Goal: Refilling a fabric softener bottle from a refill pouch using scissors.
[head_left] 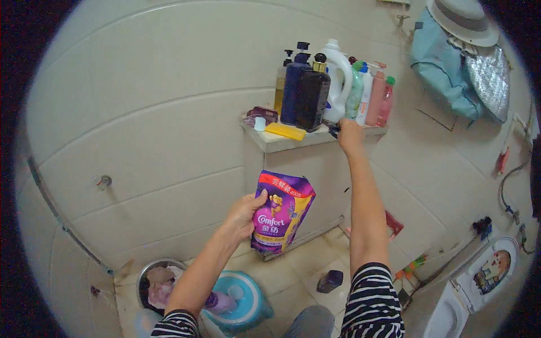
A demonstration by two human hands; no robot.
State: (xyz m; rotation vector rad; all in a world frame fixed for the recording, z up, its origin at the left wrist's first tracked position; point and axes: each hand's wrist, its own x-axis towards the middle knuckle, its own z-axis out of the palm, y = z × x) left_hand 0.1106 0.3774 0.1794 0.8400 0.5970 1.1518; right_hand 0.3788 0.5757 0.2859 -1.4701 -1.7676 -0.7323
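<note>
While the left hand (244, 216) pinches the pouch (282, 215) by its left edge | it's aloft, below-left of the right hand (351, 135), near-upright, top tipped right | right hand's at the ledge (290, 142), by a dark item (333, 130); grip, can't tell!

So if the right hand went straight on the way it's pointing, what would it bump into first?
Most likely the lower part of the white jug, just beyond the right hand; the green bottle beside it might come first, since depth is hard to judge here.
</note>
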